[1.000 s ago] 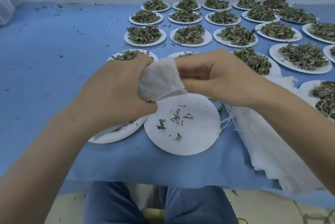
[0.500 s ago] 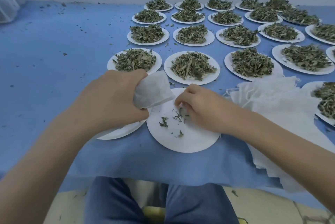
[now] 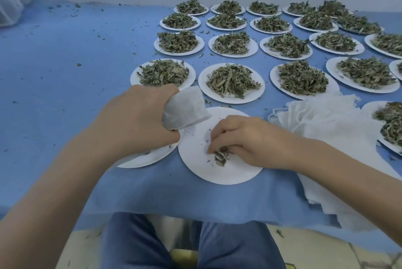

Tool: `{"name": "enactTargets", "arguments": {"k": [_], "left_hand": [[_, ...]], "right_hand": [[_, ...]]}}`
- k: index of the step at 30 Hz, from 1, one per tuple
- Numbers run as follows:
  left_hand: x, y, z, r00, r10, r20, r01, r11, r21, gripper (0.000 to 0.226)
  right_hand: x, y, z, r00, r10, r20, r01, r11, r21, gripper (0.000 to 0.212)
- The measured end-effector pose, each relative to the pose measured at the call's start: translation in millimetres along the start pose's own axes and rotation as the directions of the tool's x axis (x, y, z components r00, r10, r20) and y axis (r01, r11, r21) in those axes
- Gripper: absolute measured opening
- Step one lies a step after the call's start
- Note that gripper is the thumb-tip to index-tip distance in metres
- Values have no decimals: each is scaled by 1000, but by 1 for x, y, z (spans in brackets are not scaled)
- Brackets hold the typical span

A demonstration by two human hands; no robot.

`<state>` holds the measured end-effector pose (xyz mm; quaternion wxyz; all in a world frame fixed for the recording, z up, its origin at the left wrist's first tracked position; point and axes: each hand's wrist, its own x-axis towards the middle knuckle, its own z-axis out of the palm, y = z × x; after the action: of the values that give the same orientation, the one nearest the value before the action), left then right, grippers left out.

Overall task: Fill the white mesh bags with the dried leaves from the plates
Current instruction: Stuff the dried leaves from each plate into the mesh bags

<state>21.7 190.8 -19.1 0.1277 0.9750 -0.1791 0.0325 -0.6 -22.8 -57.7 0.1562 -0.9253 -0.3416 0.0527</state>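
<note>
Leaves (image 3: 220,155), only a small dark clump of scraps, are pinched between the curled fingers of the right hand (image 3: 245,140) on a nearly bare plate (image 3: 235,173) at the worktop's (image 3: 65,68) near edge. A bag (image 3: 185,108), white, plump and seemingly part filled, is gripped by the left hand (image 3: 134,120) just above the plate's far rim. The scraps are best gathered into one tight pinch, and the bag's mouth held wide and close beneath, so that nothing is spilled. Full plates are ranged behind.

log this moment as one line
left hand grips bag | right hand pinches leaf scraps | plate nearly empty
</note>
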Motion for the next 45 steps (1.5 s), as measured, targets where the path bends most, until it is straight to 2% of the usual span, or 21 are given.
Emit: {"name": "enactTargets", "arguments": {"k": [4,8,10,12,13,18,20,24,27,28,30,33,37,40,42,43,45], "left_hand": [[1,1,0,1000,14,2,-14,1000,-14,28],[1,-2,1,1000,19,4,-19,1000,-11,29],[1,-2,2,1000,21,8,-21,1000,-22,27],[1,-1,3,1000,23,15,-23,999,-25,27],[2,0,3,1000,24,17,-24,999,-27,27],[2,2,5,998,52,22,-51,998,-28,29],[2,3,6,998,60,29,-60,998,-17,30],[2,4,6,997,62,48,-62,998,-8,29],[2,2,5,997,72,40,-72,997,-2,29],[2,2,5,996,75,38,-75,997,-4,30],[1,4,6,996,92,20,-91,995,-47,30],[1,10,9,990,124,-72,-136,973,-186,26],[-1,12,12,986,90,-143,-134,932,-337,44],[-3,11,12,988,63,-139,-107,933,-343,45],[-3,12,12,991,55,-126,-92,945,-314,44],[-3,13,12,992,46,-117,-79,952,-296,43],[-3,15,13,995,31,-92,-53,970,-238,43]], "right_hand": [[1,-1,1,998,54,43,-50,995,-86,39],[-11,2,-1,978,195,-70,-196,981,-4,30],[-13,0,1,946,322,-24,-323,946,-32,48],[-13,-4,5,927,376,20,-374,926,-51,67],[-13,-7,8,931,366,15,-365,930,-44,65],[-11,-12,20,946,276,-168,-262,960,103,21],[-12,-14,22,941,270,-202,-247,960,131,18],[-8,-14,9,933,328,-146,-303,938,170,18],[-9,-11,-22,857,379,-348,-244,895,374,11],[-9,-12,-33,838,363,-408,-187,893,410,11],[-5,-20,-46,844,289,-451,-106,915,389,12],[7,-34,-49,877,198,-439,-67,953,296,16],[6,-35,-57,885,189,-425,-13,924,383,30],[-4,-28,-58,864,242,-443,-3,881,474,28],[-11,-21,-53,847,303,-436,-104,900,424,23],[-15,-19,-48,861,330,-387,-193,916,351,27],[-21,-17,-36,899,396,-184,-368,914,171,62]]}}
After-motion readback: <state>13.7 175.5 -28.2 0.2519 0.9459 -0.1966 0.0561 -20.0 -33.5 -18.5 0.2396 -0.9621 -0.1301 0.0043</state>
